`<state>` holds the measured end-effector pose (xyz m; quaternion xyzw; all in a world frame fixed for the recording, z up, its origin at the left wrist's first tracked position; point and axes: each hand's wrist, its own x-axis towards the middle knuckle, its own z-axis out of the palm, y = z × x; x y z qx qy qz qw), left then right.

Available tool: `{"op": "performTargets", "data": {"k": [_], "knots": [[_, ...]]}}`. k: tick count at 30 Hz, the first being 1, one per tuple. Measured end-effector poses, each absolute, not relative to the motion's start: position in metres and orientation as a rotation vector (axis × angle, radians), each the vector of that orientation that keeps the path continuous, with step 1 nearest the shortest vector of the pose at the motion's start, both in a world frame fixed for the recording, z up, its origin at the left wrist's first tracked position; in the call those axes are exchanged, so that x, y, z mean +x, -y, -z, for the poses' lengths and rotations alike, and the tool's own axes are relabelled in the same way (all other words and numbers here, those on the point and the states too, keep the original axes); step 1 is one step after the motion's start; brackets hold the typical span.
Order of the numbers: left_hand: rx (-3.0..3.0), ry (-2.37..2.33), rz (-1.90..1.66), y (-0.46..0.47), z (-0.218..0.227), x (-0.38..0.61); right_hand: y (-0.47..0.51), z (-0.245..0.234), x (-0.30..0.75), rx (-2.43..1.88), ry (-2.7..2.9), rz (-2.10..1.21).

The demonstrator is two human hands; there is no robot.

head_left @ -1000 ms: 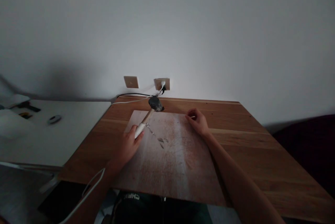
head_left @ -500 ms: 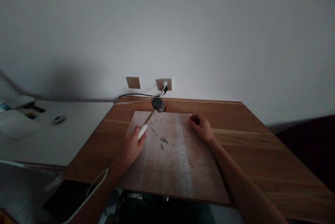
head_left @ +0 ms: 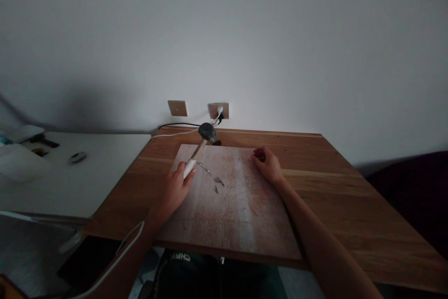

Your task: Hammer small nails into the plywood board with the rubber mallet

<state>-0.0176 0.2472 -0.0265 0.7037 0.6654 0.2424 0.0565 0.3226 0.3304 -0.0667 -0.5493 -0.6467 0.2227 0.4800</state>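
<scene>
My left hand [head_left: 175,190] grips the white handle end of a hammer [head_left: 199,145], whose dark head is raised above the far edge of a pale wooden board [head_left: 231,215]. My right hand [head_left: 268,164] rests closed near the board's far right corner, its fingers pinched on something too small to make out. Several small nails [head_left: 217,181] lie loose on the board between the two hands.
The board lies on a brown wooden table [head_left: 350,196] against a white wall with two wall sockets [head_left: 218,110] and plugged cables. A white table [head_left: 70,177] to the left carries small objects. A white cable [head_left: 119,252] hangs by my left arm.
The hammer head has risen slightly above the board's far edge. My right hand has stayed near the far right corner.
</scene>
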Motion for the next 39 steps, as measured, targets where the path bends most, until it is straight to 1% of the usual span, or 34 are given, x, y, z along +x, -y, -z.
{"op": "performTargets", "data": {"k": [6, 13, 18, 26, 31, 39], "knots": [[2.139, -1.945, -0.731, -0.251, 0.033, -0.021, -0.322, 0.062, 0.319, -1.363, 1.702, -0.397], [2.051, -1.888, -0.802, -0.25, 0.027, -0.021, -0.319, 0.064, 0.314, -1.306, 1.943, -0.172], [2.028, -1.806, -0.895, -0.25, 0.025, -0.023, -0.317, 0.062, 0.313, -1.33, 1.968, -0.128], [2.0, -1.803, -0.874, -0.25, 0.023, -0.022, -0.317, 0.061, 0.312, -1.359, 1.994, -0.129], [1.956, -1.731, -0.91, -0.25, 0.022, -0.024, -0.318, 0.063, 0.313, -1.319, 2.03, -0.081], [1.921, -1.759, -0.963, -0.252, 0.023, -0.026, -0.32, 0.064, 0.314, -1.242, 2.006, -0.051]]}}
